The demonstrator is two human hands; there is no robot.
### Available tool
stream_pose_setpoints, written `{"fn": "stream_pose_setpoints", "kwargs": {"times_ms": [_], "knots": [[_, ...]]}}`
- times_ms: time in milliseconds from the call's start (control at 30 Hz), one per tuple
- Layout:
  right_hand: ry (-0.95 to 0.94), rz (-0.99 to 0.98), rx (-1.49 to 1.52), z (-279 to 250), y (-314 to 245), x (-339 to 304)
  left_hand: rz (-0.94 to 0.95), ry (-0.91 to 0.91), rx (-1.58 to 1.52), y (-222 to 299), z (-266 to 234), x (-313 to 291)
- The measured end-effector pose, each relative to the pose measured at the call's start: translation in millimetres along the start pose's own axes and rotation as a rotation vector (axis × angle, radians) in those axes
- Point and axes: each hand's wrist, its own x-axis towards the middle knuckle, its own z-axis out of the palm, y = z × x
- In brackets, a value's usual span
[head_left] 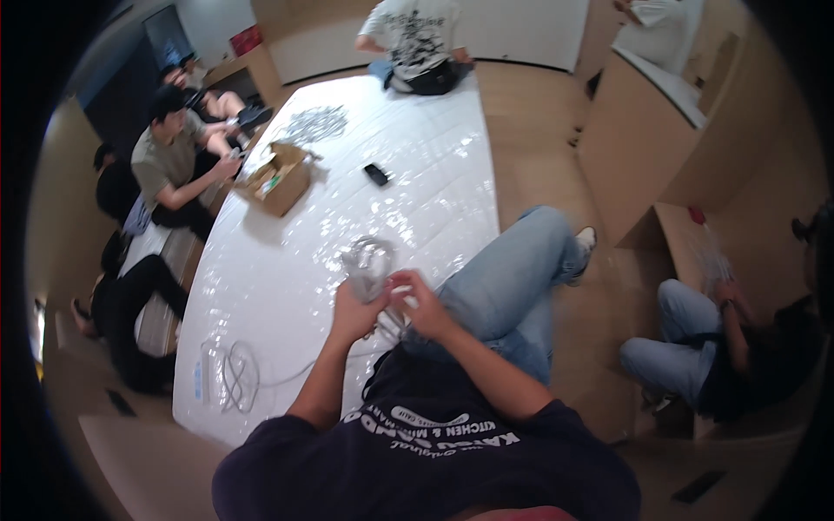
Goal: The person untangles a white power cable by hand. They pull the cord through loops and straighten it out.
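A grey coiled cable (373, 250) stands up out of my left hand (358, 311), whose fingers are wrapped round its lower part. Close against it, my right hand (419, 306) has its fingers bent and pinched at the same bundle. Just what the right fingertips grip is too small and blurred to tell. Below the hands, cable strands hang toward my lap. A loose grey cable (241, 375) lies in loops at the left on the plastic-covered white mattress (304, 286), with one strand running toward me.
An open cardboard box (282, 187) and a heap of grey cables (314, 124) lie farther off on the mattress. A black phone-like object (376, 174) lies near its middle. My bent leg (512, 269) is at right. Several people sit around; wooden cabinets (643, 143) stand at right.
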Motion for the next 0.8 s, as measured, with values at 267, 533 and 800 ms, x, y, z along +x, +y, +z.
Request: {"fn": "stream_pose_setpoints", "kwargs": {"times_ms": [267,533,800], "knots": [[-0.162,-0.170,-0.182,13,5,-6,0.113,0.130,-0.536,-15,8,-4],[-0.239,-0.290,-0.455,14,-17,-3,0.137,0.079,-0.508,-13,12,-8],[-0.261,-0.225,-0.450,11,-20,-8,0.096,-0.022,-0.317,5,8,-9]]}}
